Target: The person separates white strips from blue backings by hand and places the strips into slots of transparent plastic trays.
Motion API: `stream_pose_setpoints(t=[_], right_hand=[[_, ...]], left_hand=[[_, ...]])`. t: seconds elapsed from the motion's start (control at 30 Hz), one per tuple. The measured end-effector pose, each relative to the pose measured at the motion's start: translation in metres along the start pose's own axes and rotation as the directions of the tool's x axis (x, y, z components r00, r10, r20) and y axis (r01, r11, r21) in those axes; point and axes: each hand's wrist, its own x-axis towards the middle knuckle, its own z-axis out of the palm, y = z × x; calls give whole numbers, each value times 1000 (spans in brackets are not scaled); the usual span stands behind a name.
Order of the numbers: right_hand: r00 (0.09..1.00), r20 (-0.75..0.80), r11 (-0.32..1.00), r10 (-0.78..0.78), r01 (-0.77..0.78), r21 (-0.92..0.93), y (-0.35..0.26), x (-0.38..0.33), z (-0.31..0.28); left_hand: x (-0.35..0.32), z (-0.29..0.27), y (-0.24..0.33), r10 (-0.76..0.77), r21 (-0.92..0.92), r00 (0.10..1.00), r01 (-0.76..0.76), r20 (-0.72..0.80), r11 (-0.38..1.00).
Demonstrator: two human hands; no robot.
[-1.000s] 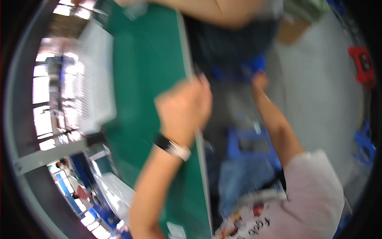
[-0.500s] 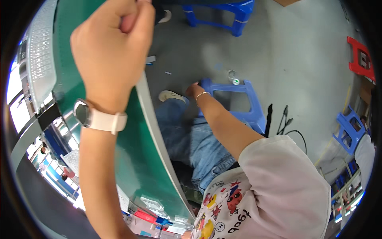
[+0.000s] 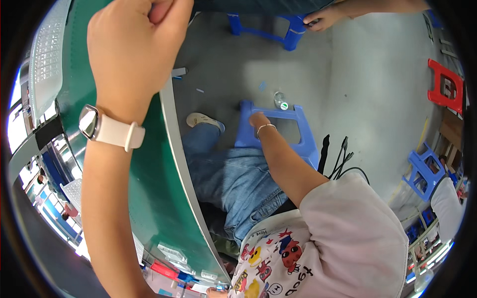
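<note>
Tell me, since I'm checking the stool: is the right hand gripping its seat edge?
Yes, the right hand rests on the front edge of the blue stool beside the person's knee.

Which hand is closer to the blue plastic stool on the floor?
The right hand: it rests on the blue plastic stool. The left hand, a fist, is raised over the green table.

lighting: bright, even, daylight-like; strongest at the left rim, where the window area washes out to white. glare patch on the grey floor [image 3: 278, 74]. shadows soft, darkest under the green table [image 3: 149, 188]. focus: sharp at centre, softer toward the rim. distortion: heavy fisheye bending, black circular vignette at the corners.
</note>
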Motion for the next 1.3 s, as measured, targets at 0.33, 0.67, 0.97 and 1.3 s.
stream_pose_setpoints(t=[0.33,0.67,0.97,1.3], right_hand=[[959,24,898,281,-272,345,11,-37,-79],[962,-38,747,269,-184,639,-12,-75,-74],[942,-310,876,130,38,480,-21,-77,-72],[990,-109,880,86,-24,474,-17,-108,-97]], left_hand=[[20,6,24,65,-81,997,-69,-49,994],[9,8,5,113,-40,988,-118,-105,992],[6,7,-4,168,-12,977,-171,-131,985],[7,10,-6,191,36,965,-187,-179,982]])
